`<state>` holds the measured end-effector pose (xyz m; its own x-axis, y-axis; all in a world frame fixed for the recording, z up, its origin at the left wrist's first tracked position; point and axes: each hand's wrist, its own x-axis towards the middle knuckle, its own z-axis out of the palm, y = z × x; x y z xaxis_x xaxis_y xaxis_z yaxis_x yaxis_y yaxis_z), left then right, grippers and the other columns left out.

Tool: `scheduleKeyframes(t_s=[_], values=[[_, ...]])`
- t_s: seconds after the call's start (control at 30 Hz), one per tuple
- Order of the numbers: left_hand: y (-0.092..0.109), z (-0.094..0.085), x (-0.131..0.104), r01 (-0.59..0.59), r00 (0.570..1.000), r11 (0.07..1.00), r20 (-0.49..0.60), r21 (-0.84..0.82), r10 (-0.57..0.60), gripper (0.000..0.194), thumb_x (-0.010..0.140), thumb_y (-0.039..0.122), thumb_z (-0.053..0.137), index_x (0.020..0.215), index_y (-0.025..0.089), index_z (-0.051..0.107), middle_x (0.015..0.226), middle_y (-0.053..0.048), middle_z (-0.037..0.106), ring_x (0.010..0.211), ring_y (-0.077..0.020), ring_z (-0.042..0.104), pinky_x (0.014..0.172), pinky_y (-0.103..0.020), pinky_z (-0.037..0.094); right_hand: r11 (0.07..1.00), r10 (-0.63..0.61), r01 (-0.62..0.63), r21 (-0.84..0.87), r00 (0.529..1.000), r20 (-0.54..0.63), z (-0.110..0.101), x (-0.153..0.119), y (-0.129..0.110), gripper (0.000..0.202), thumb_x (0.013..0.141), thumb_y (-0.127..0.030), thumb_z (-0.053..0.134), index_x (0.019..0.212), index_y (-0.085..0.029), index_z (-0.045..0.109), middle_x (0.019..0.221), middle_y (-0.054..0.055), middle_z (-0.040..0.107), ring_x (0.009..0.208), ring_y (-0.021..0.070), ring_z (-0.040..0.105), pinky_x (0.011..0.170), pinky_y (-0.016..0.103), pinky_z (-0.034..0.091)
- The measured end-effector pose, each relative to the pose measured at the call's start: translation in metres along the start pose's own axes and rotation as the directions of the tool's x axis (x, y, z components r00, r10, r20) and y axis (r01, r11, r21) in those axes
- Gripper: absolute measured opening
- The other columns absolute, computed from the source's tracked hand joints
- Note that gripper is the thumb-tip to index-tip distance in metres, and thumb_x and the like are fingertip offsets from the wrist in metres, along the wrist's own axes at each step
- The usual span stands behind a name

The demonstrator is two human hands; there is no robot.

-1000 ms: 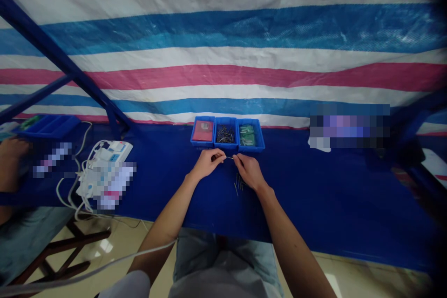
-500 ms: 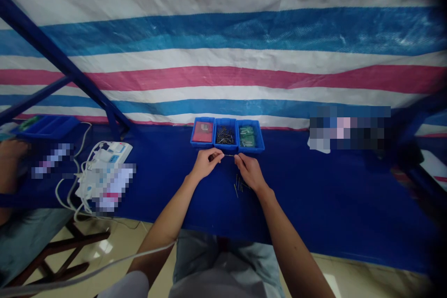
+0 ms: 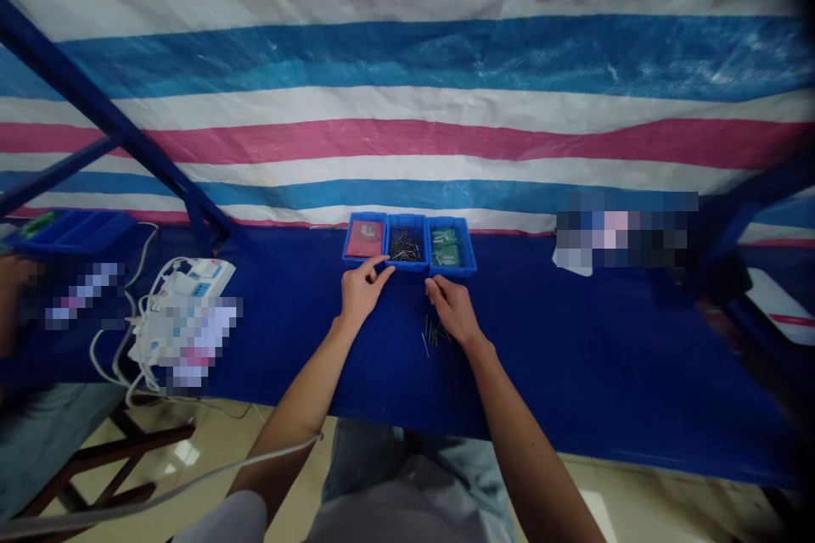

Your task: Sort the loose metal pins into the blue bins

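My left hand point(image 3: 362, 288) is at the front edge of the middle blue bin point(image 3: 407, 266), thumb and forefinger apart, with nothing visible between them. That bin holds a heap of thin dark metal pins point(image 3: 406, 244). My right hand point(image 3: 451, 305) is just in front of the right-hand blue bin point(image 3: 453, 270), its fingers curled together; whatever they hold is hidden. Below the right hand, several slender pins point(image 3: 433, 334) lie loose on the blue table. Green packets with pale pieces point(image 3: 446, 246) fill the right-hand bin.
Left of the middle bin, another blue bin holds a red packet point(image 3: 365, 239). A white power strip point(image 3: 213, 276) with tangled cables lies to the left. Beyond it are a blue divided tray point(image 3: 82, 233) and another person's arm point(image 3: 9, 305). A striped sheet point(image 3: 407, 102) hangs behind.
The thin pin held between both hands is no longer visible there. My left hand has moved left and up to the middle bin, its fingers parting. My right hand has barely moved.
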<state>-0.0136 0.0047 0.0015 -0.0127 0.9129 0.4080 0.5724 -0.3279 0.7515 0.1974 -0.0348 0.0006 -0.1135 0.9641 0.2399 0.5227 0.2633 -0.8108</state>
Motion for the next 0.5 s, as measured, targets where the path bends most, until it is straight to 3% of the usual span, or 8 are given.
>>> scheduleKeyframes(t_s=[0.17, 0.3, 0.5], values=[[0.001, -0.004, -0.004, -0.085, 0.987, 0.994, 0.131, -0.063, 0.093, 0.032, 0.091, 0.046, 0.062, 0.102, 0.019, 0.077, 0.052, 0.006, 0.042, 0.049, -0.0090, 0.038, 0.057, -0.021, 0.036, 0.998, 0.026, -0.027, 0.065, 1.000, 0.017, -0.001, 0.002, 0.006, 0.039, 0.100, -0.045, 0.043, 0.075, -0.020, 0.057, 0.064, 0.000, 0.059, 0.060, 0.0145, 0.053, 0.060, 0.025, 0.040], [0.002, -0.002, -0.006, -0.126, 0.953, 0.991, 0.274, -0.045, 0.133, 0.029, 0.091, 0.043, 0.063, 0.100, 0.021, 0.078, 0.054, 0.005, 0.048, 0.051, -0.0093, 0.041, 0.058, -0.021, 0.036, 0.991, -0.015, -0.010, 0.135, 0.984, 0.179, -0.011, 0.003, 0.013, 0.024, 0.092, -0.040, 0.057, 0.087, -0.019, 0.067, 0.075, 0.001, 0.064, 0.067, 0.0153, 0.055, 0.064, 0.027, 0.043], [0.002, -0.001, -0.005, -0.129, 0.882, 0.991, 0.459, 0.020, 0.105, 0.028, 0.092, 0.044, 0.062, 0.100, 0.023, 0.078, 0.055, 0.004, 0.053, 0.054, -0.0111, 0.050, 0.058, -0.021, 0.034, 0.984, -0.092, 0.022, 0.179, 0.915, 0.392, -0.027, 0.003, 0.016, 0.015, 0.087, -0.028, 0.066, 0.096, -0.021, 0.075, 0.095, 0.004, 0.065, 0.071, 0.0136, 0.055, 0.069, 0.027, 0.045]])
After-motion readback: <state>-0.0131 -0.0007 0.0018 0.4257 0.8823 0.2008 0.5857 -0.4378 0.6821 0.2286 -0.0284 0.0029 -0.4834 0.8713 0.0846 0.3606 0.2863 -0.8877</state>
